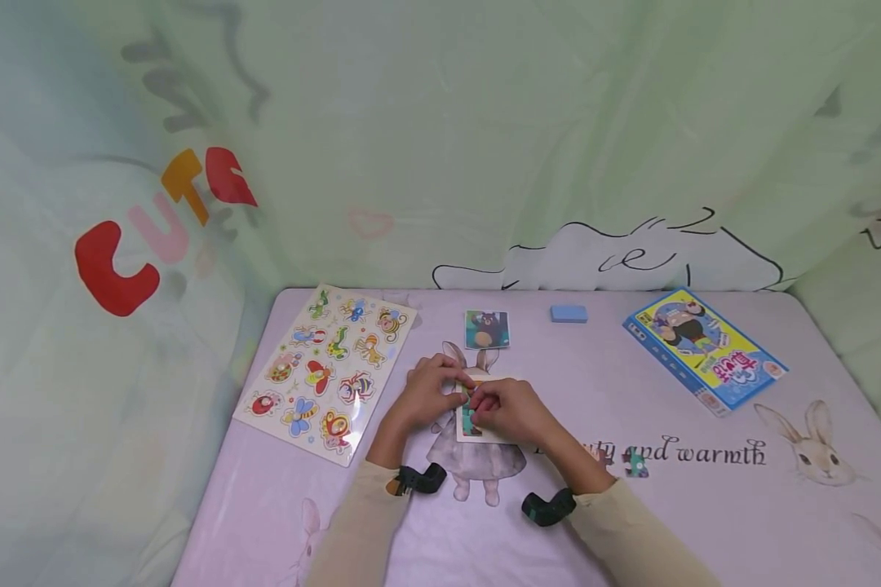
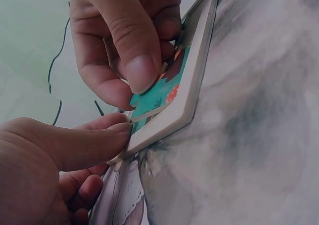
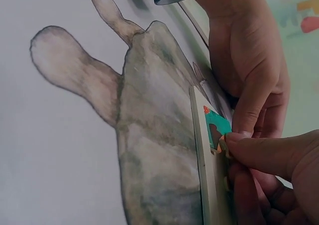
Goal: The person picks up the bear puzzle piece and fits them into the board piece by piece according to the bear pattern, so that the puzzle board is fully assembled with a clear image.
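A small puzzle tray [image 1: 495,438] with a pale raised rim lies in front of me, and green puzzle pieces [image 1: 471,422] fill its left side. My left hand [image 1: 431,393] grips the tray's edge at the left, its thumb [image 2: 112,142] at the corner beside the green pieces. From the right, my right hand [image 1: 514,410] pinches a puzzle piece [image 3: 223,144] between thumb and fingers over the tray. The left wrist view shows a green piece [image 2: 154,94] with a red spotted patch, slightly raised under the right thumb. Fingers hide much of the pinched piece.
Loose puzzle pieces [image 1: 635,465] lie beyond my right forearm. Behind the tray are a bear picture card [image 1: 487,329] and a blue block [image 1: 568,314]. An insect board [image 1: 323,375] lies left; a yellow and blue box [image 1: 705,349] lies right.
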### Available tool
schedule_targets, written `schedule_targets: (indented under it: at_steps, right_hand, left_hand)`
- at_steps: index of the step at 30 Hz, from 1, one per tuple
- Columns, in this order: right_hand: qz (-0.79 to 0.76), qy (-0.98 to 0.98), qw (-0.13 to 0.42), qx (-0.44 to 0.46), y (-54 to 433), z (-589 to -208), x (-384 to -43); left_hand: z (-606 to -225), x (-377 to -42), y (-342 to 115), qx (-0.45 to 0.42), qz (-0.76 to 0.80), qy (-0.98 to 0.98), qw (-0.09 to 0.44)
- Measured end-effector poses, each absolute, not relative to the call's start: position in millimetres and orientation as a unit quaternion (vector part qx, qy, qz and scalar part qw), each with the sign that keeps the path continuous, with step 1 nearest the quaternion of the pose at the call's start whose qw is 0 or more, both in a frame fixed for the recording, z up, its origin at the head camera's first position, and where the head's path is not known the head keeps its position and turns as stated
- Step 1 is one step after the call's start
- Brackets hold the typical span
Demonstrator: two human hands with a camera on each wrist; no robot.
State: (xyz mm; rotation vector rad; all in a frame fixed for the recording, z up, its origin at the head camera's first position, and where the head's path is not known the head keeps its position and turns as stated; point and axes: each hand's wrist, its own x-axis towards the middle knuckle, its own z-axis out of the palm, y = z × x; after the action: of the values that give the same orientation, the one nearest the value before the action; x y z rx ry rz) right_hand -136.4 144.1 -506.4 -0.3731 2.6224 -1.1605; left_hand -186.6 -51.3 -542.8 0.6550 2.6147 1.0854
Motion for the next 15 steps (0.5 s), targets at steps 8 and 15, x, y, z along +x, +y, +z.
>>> schedule_targets:
  at_steps: [8,15]
  right_hand:
    - [-0.376,0.911,0.126,-0.112,141.7,-506.7,-138.7]
    - [-0.380,0.907,0.139,-0.116,143.5,-506.7,-140.6]
  left_hand:
    - [-540.2,-185.6,-51.2,0.223,0.372,0.894,0.117]
    - [-539.7,-184.9,-51.9,0.225,0.372,0.893,0.117]
